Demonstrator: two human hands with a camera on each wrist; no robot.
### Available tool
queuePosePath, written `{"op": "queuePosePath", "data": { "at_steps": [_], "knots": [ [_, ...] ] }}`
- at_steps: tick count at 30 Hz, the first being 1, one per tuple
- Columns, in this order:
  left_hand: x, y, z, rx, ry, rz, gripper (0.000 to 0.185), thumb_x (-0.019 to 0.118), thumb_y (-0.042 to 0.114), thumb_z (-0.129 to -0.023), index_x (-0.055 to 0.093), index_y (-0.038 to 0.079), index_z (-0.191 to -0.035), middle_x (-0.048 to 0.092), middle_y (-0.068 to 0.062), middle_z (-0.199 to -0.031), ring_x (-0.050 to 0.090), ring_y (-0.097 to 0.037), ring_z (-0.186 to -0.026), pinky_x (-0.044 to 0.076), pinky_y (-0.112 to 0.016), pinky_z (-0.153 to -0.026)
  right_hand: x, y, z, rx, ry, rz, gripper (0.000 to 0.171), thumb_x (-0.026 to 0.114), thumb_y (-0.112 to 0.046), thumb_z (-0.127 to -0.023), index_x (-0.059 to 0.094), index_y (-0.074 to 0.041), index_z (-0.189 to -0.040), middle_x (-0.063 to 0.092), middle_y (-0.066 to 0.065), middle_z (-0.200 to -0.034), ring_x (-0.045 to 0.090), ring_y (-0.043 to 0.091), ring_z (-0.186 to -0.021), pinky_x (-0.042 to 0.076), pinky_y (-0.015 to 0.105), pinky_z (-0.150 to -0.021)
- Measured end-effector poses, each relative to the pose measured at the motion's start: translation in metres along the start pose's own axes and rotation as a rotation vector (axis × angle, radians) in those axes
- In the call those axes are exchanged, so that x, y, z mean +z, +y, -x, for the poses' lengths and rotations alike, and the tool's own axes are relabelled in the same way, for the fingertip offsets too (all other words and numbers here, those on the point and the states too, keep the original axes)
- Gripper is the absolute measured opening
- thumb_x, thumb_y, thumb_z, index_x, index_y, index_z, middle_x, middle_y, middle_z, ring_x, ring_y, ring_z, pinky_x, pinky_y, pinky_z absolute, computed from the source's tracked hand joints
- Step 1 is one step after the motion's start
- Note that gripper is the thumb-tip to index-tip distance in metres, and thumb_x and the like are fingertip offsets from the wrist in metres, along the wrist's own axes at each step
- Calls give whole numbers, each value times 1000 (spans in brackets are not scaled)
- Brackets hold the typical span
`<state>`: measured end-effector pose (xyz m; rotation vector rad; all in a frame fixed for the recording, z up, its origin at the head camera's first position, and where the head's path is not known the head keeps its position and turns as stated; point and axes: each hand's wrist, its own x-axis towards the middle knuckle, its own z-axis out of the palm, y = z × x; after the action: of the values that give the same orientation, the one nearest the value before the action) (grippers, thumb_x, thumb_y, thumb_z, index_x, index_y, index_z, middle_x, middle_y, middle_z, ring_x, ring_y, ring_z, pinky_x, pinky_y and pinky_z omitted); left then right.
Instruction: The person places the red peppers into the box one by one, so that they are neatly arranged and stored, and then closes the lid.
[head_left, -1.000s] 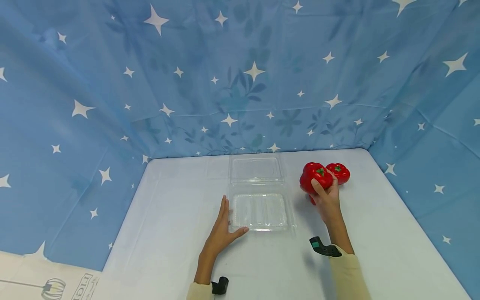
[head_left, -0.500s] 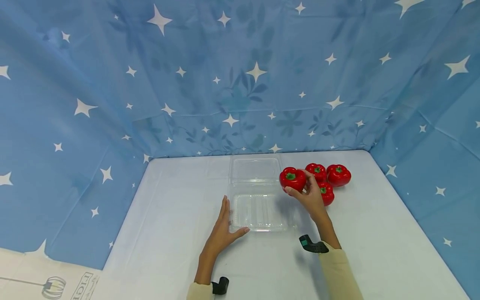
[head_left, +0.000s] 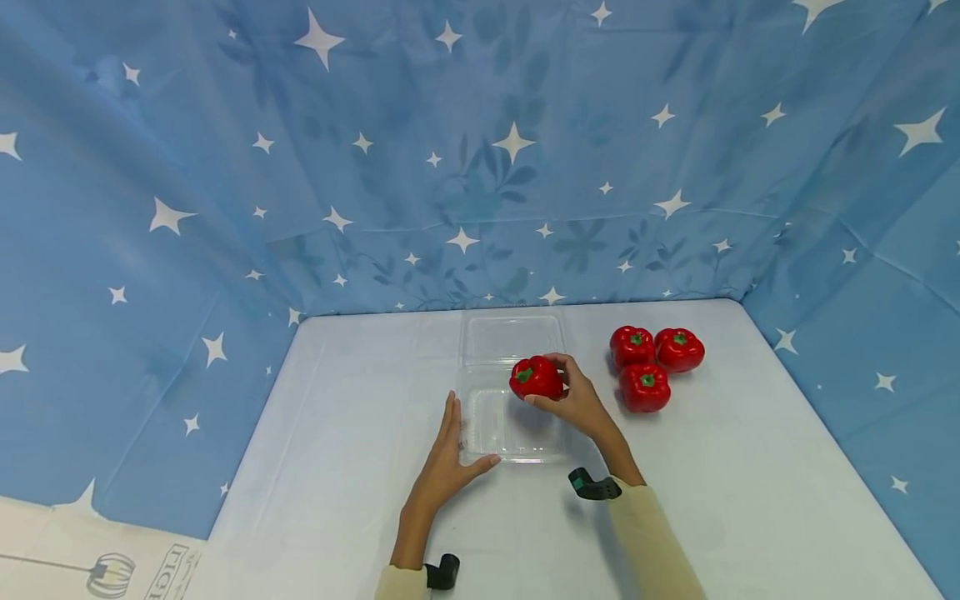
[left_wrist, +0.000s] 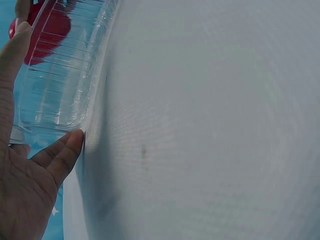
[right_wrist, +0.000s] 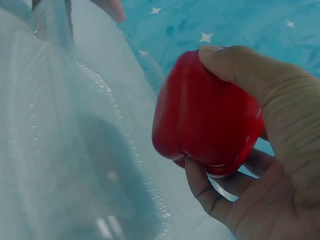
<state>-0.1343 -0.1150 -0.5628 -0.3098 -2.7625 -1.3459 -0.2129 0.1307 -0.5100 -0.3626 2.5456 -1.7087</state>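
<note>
A red bell pepper (head_left: 536, 377) with a green stem is gripped between the thumb and fingers of my right hand (head_left: 576, 402), over the clear plastic clamshell container (head_left: 487, 455). The same pepper (right_wrist: 205, 110) fills the middle of the right wrist view, thumb on one side and fingers on the other. The container lies with its lid (head_left: 512, 337) folded back on the far side. At the container's left side rests my left hand (head_left: 438, 471), fingers straight and thumb spread along the near edge. In the left wrist view, fingertips touch the container wall (left_wrist: 55, 100).
Three more red bell peppers stand grouped at the back right: one at the left (head_left: 632, 346), one at the right (head_left: 678, 349) and one in front (head_left: 644, 387). A blue star-patterned curtain (head_left: 420, 167) encloses the white table (head_left: 337, 433) behind and at both sides.
My right hand has carried the bell pepper left from the group at the back right to above the container's tray. My left hand has stayed at the container's side.
</note>
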Motion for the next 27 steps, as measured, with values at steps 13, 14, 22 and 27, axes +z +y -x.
{"op": "queuePosePath", "data": {
  "at_steps": [13, 14, 22, 27],
  "knots": [
    [2, -1, -1, -10, -6, 13, 111, 69, 57, -68, -1, 20, -146, -6, 6, -151, 33, -23, -129, 35, -42, -100, 34, 12, -7, -88, -81, 194, 80, 82, -30, -63, 41, -10, -128, 46, 9, -123, 45, 28, -113, 49, 46, -84],
    [2, -1, -1, -12, -7, 11, 111, 68, 57, -68, -2, 21, -146, -6, 7, -151, 32, -23, -130, 34, -43, -100, 36, 12, -8, -89, -84, 205, 80, 82, -30, -63, 42, -9, -129, 46, 9, -122, 45, 28, -112, 49, 46, -84],
    [2, -1, -2, 1, -12, 26, 110, 66, 59, -68, -2, 19, -146, -5, 7, -151, 33, -24, -130, 40, -41, -96, 54, 10, -14, -90, -114, 272, 79, 80, -32, -65, 43, -12, -132, 45, 10, -120, 46, 29, -111, 48, 47, -85],
    [2, -1, -2, -18, -20, 28, 110, 67, 59, -68, -2, 22, -146, -5, 10, -151, 37, -23, -127, 42, -39, -94, 60, 9, -15, -38, -119, 303, 82, 79, -35, -66, 39, -18, -136, 44, 10, -124, 45, 30, -113, 48, 47, -86]
  ]
}}
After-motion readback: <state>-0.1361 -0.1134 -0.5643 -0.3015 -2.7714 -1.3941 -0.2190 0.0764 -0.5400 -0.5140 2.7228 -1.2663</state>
